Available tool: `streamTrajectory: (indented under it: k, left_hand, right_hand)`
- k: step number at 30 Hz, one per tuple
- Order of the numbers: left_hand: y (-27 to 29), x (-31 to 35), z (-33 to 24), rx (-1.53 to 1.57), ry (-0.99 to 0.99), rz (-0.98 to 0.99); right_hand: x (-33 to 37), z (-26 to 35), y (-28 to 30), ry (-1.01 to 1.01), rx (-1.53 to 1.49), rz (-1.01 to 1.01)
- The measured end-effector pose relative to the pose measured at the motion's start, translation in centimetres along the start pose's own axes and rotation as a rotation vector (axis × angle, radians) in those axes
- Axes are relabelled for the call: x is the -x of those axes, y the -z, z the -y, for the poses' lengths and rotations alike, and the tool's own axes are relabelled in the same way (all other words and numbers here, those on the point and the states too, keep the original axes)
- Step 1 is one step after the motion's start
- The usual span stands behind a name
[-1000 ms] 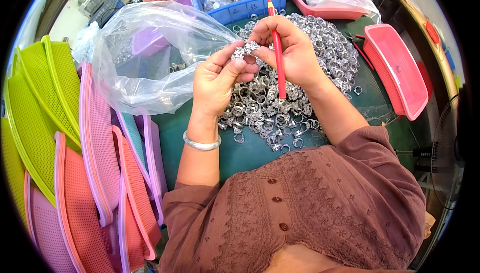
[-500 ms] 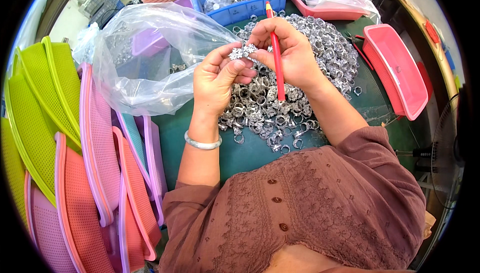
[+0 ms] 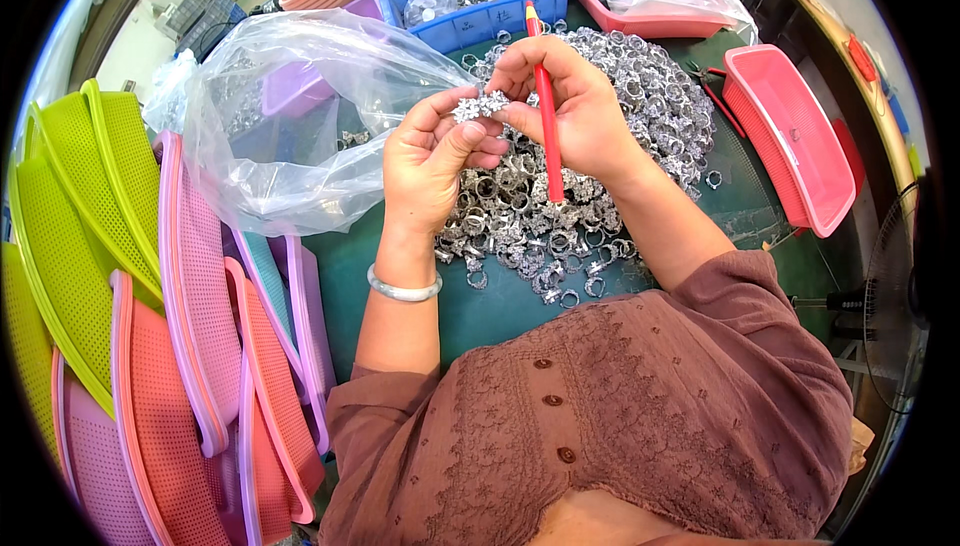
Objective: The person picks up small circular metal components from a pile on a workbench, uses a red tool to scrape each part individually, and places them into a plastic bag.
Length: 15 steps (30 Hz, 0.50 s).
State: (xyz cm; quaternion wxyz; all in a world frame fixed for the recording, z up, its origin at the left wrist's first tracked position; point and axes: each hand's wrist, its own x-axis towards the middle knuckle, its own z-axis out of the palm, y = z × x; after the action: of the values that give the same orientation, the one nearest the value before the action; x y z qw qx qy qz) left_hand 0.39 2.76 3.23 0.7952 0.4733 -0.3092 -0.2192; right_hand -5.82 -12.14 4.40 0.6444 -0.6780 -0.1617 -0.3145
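Note:
A silver ring with a sparkling flower-shaped top [image 3: 480,106] is pinched in the fingertips of my left hand [image 3: 428,161], its band mostly hidden by the fingers. My right hand [image 3: 578,111] meets it from the other side, thumb and index closed at the ring's edge. Resting in that same hand, a red pencil-like stick [image 3: 548,131] with a yellowish tip points up and away. Beneath both hands spreads a large heap of similar silver rings [image 3: 650,96], several lying loose at its near edge.
Left of the hands lies a clear plastic bag [image 3: 300,176]. Stacked perforated baskets [image 3: 190,286] crowd the left side. Behind the heap stand a blue bin [image 3: 480,24] of small silver pieces and a pink tray [image 3: 650,26]. Red-handled pliers [image 3: 722,106] lie near a pink basket [image 3: 790,146] on the right.
Both hands have shifted very slightly left with the ring and the red stick. The ring's flower top has turned a little between the fingertips.

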Motion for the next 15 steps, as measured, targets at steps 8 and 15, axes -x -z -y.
streamTrajectory:
  k: [8,15]
  left_hand:
    - [0.11,0.00,0.00,-0.015,-0.007,-0.009]
    - [0.28,-0.02,0.00,0.007,-0.019,0.001]
  right_hand:
    - [-0.25,-0.06,0.32,-0.120,-0.227,-0.004]
    - [-0.42,-0.15,0.80,-0.242,-0.386,-0.031]
